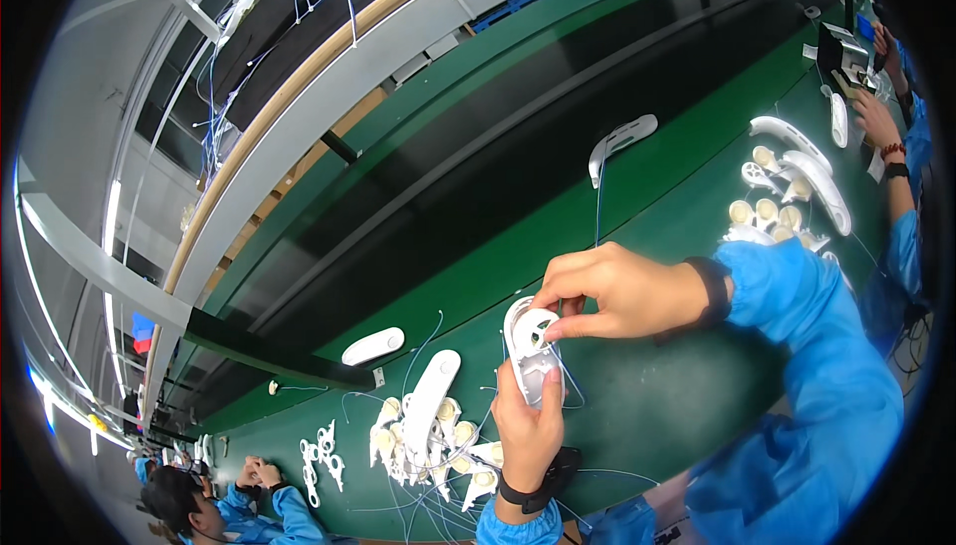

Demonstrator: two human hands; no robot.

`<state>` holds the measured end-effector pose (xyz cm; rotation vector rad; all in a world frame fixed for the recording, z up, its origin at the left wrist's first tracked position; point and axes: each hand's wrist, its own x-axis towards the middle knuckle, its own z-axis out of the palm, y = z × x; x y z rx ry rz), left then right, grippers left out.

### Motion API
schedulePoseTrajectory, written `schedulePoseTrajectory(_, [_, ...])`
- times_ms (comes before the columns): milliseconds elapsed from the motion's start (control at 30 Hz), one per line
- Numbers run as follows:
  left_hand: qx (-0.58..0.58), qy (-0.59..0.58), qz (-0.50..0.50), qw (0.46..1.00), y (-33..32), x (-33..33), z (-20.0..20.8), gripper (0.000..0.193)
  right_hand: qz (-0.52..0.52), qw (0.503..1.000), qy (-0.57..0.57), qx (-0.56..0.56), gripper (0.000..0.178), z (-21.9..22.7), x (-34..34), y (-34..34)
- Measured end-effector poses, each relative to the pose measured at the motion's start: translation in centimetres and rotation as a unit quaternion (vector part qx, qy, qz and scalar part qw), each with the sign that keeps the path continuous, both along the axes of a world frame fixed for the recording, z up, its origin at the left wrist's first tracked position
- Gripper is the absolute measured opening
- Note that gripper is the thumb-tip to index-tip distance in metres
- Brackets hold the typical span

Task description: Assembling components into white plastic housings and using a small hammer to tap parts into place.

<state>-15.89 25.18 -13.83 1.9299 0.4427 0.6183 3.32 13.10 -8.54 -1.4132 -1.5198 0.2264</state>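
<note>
Green table stretches beside a dark belt, both bending in the wide view; over the table, the left hand grasps a curved white shell, thumb on its lower part; the right hand pinches a white piece with its fingertips at the shell's upper end; to the left lies a heap of cream-and-white parts, a long white cover on top; more white housings lie rightward, near a co-worker's hand.
</note>
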Motion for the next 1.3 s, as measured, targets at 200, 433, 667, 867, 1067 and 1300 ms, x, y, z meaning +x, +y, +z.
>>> schedulePoseTrajectory(200, [-0.013,0.033,-0.019,0.999,0.2,-0.3,0.2,0.021,-0.062,0.996,-0.019,0.064,0.046,0.0,-0.7,0.5])
schedulePoseTrajectory(433, [0.001,0.020,-0.052,0.998,0.0,-0.2,0.1,0.019,0.056,0.985,0.153,-0.062,0.043,-1.3,0.0,1.0])
schedulePoseTrajectory(667, [-0.048,0.032,-0.059,0.997,-0.5,-0.2,0.8,0.019,0.049,0.986,0.148,-0.061,0.039,-1.4,-0.2,0.8])
schedulePoseTrajectory(867, [-0.068,0.040,-0.079,0.994,-0.5,0.0,0.6,0.019,0.046,0.983,0.148,-0.095,0.038,-1.5,0.2,0.7])
schedulePoseTrajectory(1067, [-0.074,0.062,-0.082,0.992,-0.2,0.2,1.0,0.018,0.014,0.988,0.119,-0.097,0.042,-1.0,0.0,0.5])
schedulePoseTrajectory(1300, [-0.081,0.051,-0.076,0.993,-0.8,0.1,0.9,0.017,0.070,0.972,0.192,-0.118,0.037,-1.9,-0.1,1.1])
